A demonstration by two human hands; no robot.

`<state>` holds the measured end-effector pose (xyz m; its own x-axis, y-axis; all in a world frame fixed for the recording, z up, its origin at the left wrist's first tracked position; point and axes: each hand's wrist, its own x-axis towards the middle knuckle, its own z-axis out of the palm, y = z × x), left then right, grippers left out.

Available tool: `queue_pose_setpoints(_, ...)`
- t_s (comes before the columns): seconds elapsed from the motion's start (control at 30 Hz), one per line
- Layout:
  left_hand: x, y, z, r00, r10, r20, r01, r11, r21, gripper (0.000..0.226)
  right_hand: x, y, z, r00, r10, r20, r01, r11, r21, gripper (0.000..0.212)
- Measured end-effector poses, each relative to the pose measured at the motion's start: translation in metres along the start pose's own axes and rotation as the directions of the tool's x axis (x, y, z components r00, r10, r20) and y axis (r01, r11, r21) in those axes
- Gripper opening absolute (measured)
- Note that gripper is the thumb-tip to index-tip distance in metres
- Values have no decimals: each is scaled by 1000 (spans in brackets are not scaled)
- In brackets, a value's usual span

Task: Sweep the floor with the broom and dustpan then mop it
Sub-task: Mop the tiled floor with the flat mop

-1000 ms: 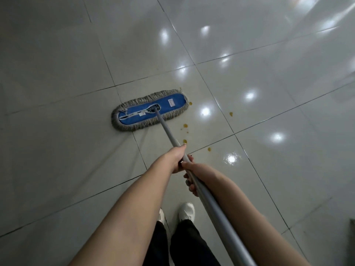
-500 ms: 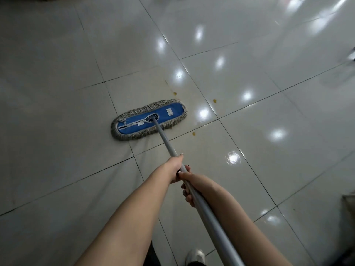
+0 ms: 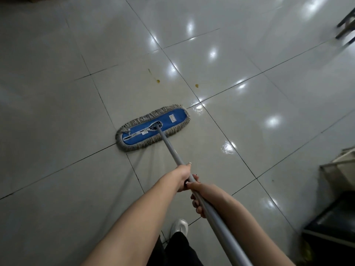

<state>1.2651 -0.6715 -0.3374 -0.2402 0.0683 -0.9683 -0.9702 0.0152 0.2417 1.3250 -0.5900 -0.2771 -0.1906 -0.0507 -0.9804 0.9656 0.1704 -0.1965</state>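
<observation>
Handling, as a judgement: the mop (image 3: 153,129) looks light. The handle (image 3: 171,145) is a stiff, smooth grey metal tube that won't flex but may slide in a loose palm. The mop head (image 3: 172,120) is soft and floppy at the fringe and should drag easily on glossy tile. It probably pivots at the joint, so a twist of the shaft steers it. Best hold is mid-shaft, two hands stacked, which is how it is held here.

Looks: flat oblong head, blue fabric top, grey-beige fringe all round, small white label toward its right end, metal bracket in the middle where the handle meets it.

Hands: both clamped round the handle and touching each other. The left hand (image 3: 183,176) is nearer the head, thumb along the shaft. The right hand (image 3: 197,200) is just behind it, fingers curled under the tube. Both sit just below frame centre.

Where: the head lies flat on the floor (image 3: 57,93), a little left of frame centre, its lower left end across a tile joint. The handle runs down to the lower right edge.

Two yellow-brown spots (image 3: 158,80) sit above the head in the frame, near it but not touching, so not yet wiped. There is a wet sheen on the tile right of the head.

Also seen: a white shoe (image 3: 179,226) at bottom centre, dark chair legs (image 3: 345,25) at upper right, and a blurry rack (image 3: 336,169) at lower right.

No broom or dustpan in view, so this looks like the mopping phase.
</observation>
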Motion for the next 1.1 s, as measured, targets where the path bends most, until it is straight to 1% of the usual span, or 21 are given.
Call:
queue_pose_setpoints(0.1,-6,-6,10,1000,-9,0,9,1000,23,38,-1,10,-7,1000,-1,0,1,1000,2,39)
queue_pose_setpoints(0.23,-3,-2,9,1000,-14,-3,14,999,37,40,5,7,-6,1000,-24,9,24,1000,-13,39)
queue_pose_setpoints(0.4,8,15,-1,998,-59,0,59,997,52,42,15,-15,-3,1000,-13,-2,13,996,-90,48)
queue_pose_setpoints(0.6,25,45,-13,997,-66,42,66,998,9,42,24,-51,-2,1000,12,2,-12,990,-138,52)
queue_pose_setpoints(0.7,35,67,-21,998,-58,38,56,997,46,44,32,-75,2,1000,19,8,-18,990,-137,52)
queue_pose_setpoints(0.93,70,141,-47,999,-23,49,21,999,47,40,62,-152,10,1000,26,10,-25,992,-121,53)
queue_pose_setpoints(1.1,106,232,-79,998,-17,62,13,998,62,39,94,-245,21,1000,4,6,-4,996,-86,53)
